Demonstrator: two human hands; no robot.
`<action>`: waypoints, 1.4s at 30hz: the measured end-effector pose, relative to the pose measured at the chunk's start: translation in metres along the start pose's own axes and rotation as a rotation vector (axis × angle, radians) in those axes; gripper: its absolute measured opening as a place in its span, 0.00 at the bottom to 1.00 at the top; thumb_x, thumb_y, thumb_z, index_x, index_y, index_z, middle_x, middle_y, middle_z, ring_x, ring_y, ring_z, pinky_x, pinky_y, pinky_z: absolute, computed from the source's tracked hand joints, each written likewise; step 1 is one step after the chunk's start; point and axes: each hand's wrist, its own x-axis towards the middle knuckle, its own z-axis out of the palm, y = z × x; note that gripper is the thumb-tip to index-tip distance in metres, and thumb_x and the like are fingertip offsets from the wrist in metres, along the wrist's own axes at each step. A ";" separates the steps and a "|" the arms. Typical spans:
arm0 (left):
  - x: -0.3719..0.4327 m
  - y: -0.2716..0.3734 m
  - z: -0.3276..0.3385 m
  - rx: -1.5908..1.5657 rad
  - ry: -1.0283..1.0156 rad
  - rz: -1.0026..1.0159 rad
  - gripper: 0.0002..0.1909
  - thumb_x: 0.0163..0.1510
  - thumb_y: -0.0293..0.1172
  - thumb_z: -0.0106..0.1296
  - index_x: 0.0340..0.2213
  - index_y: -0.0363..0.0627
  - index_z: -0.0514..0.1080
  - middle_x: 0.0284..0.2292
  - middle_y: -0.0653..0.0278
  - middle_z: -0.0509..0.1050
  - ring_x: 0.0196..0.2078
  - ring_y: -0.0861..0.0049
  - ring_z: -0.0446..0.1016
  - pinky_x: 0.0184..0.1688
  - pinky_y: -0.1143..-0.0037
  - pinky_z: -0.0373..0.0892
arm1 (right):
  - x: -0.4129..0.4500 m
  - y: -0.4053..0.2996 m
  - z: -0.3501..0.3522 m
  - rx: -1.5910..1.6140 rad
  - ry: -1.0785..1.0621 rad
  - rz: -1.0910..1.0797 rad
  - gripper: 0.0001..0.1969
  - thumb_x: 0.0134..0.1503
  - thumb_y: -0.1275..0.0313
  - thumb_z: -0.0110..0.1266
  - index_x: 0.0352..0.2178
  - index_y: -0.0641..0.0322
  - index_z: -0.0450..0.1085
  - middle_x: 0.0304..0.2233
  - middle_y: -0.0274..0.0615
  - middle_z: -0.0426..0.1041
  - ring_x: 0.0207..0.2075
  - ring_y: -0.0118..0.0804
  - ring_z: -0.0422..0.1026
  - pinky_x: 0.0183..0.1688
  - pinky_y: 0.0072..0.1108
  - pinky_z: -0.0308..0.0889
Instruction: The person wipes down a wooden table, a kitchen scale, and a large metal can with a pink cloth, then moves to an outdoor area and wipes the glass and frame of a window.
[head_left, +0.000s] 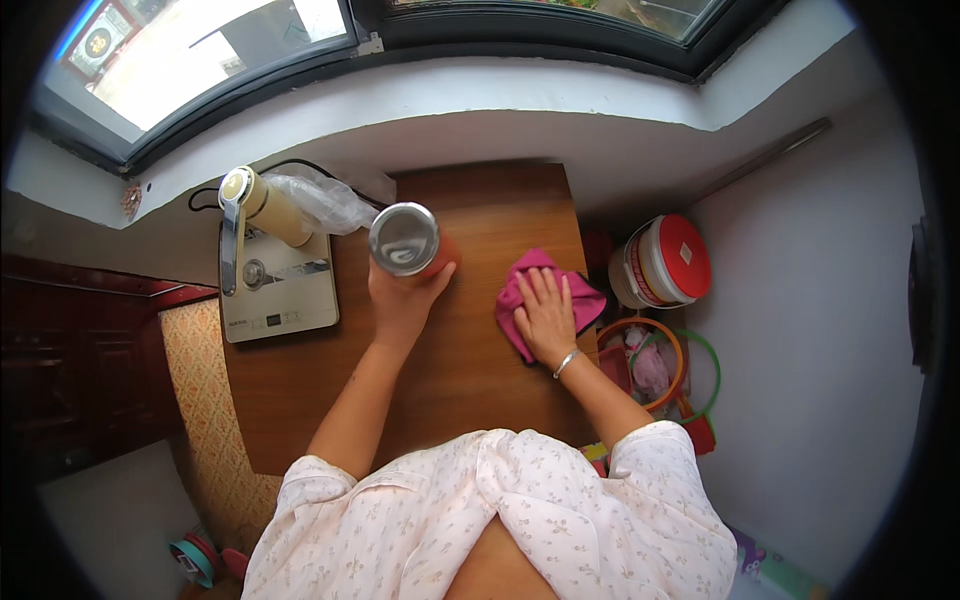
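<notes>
My left hand is wrapped around a jar or tumbler with a shiny metal top and a reddish-orange body. Its base is hidden, so I cannot tell whether it touches the table. Further right, my right hand presses a bunched pink cloth with a dark edge against the brown wooden table, near its right side. The fingers lie extended over the cloth, and a silver bangle circles that wrist.
An electric kettle base with a tap arm and a cream flask occupies the table's left. Beside it lies a clear plastic bag. Right of the table are a red-lidded bucket and hoops. A windowsill runs behind.
</notes>
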 end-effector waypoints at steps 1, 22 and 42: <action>0.011 0.002 0.009 -0.001 -0.002 -0.001 0.35 0.37 0.29 0.72 0.46 0.38 0.66 0.41 0.58 0.73 0.44 0.67 0.74 0.47 0.71 0.70 | -0.008 -0.008 -0.003 0.006 -0.025 -0.055 0.28 0.57 0.59 0.49 0.59 0.54 0.62 0.60 0.46 0.61 0.64 0.48 0.54 0.67 0.46 0.42; 0.094 -0.021 0.081 0.102 0.042 -0.046 0.50 0.35 0.33 0.72 0.57 0.41 0.55 0.54 0.49 0.63 0.56 0.53 0.64 0.57 0.64 0.64 | 0.003 -0.012 0.016 -0.027 0.003 0.010 0.30 0.59 0.57 0.47 0.62 0.52 0.58 0.63 0.45 0.57 0.66 0.48 0.51 0.67 0.48 0.39; -0.187 -0.019 -0.144 0.551 0.052 -0.191 0.25 0.60 0.29 0.49 0.57 0.38 0.59 0.57 0.49 0.62 0.62 0.53 0.59 0.63 0.63 0.58 | 0.106 -0.169 0.054 0.138 -0.057 -0.441 0.30 0.60 0.55 0.45 0.61 0.55 0.59 0.63 0.45 0.57 0.66 0.46 0.52 0.67 0.45 0.41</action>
